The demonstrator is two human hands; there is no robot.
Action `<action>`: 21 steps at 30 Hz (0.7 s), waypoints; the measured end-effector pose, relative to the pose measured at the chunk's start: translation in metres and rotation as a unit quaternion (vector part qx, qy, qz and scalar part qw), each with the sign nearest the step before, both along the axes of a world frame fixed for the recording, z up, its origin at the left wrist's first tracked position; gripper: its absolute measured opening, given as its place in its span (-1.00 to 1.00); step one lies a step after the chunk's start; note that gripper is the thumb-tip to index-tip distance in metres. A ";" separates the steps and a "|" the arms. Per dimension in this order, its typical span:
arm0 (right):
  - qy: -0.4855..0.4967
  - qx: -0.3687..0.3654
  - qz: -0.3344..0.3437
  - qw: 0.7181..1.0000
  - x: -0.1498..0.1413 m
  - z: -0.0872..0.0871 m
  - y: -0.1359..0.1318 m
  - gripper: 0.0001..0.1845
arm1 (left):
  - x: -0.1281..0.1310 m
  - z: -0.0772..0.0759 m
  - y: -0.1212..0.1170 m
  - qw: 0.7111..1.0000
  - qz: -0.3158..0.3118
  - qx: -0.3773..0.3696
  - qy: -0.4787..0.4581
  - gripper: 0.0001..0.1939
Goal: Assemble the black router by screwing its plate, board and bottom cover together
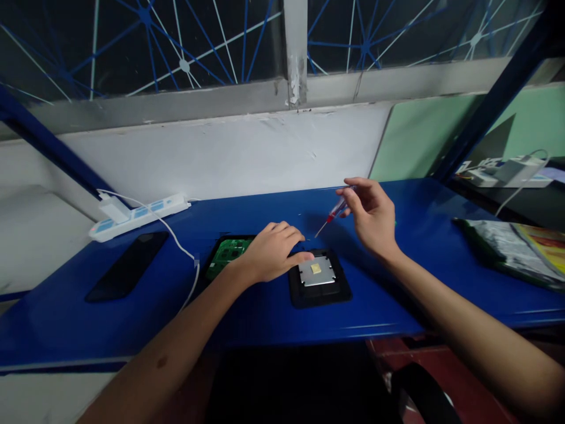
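My right hand grips a screwdriver with a clear handle and a red collar. The shaft slants down to the left, its tip in the air just above the table. My left hand is open, palm down, fingers stretched toward the right. Its thumb lies at the upper left edge of a square black housing. In that housing sits a silver metal plate with a small yellowish square pad on it. A green circuit board in a black frame is partly hidden behind my left wrist.
On the blue table, a black phone lies at the left. Behind it are a white power strip and a white cable. A shiny printed bag lies at the right. A white wall rises behind.
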State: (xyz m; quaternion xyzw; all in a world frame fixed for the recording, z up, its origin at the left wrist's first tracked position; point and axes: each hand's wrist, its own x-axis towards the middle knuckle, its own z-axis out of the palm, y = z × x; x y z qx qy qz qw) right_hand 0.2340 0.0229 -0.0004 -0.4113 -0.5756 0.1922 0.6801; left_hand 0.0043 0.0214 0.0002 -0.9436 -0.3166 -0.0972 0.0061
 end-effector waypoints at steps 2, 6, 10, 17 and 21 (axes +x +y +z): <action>-0.016 -0.003 -0.013 1.000 0.001 -0.001 0.000 -0.74 | -0.004 -0.001 0.001 1.000 0.001 -0.010 -0.012 -0.50; -0.081 -0.030 -0.047 0.995 0.008 -0.002 0.004 -0.70 | -0.010 0.002 -0.001 0.999 0.014 -0.027 -0.035 -0.53; -0.277 -0.125 -0.067 0.951 0.019 -0.005 0.012 -0.68 | -0.006 0.010 -0.014 0.999 -0.011 -0.038 -0.030 -0.52; -0.445 -0.181 -0.056 0.875 0.027 -0.027 0.022 -0.77 | 0.005 0.010 -0.039 0.999 -0.022 -0.029 -0.016 -0.52; -0.470 -0.185 -0.057 0.861 0.029 -0.034 0.025 -0.75 | 0.010 0.007 -0.044 0.999 -0.005 -0.041 -0.016 -0.51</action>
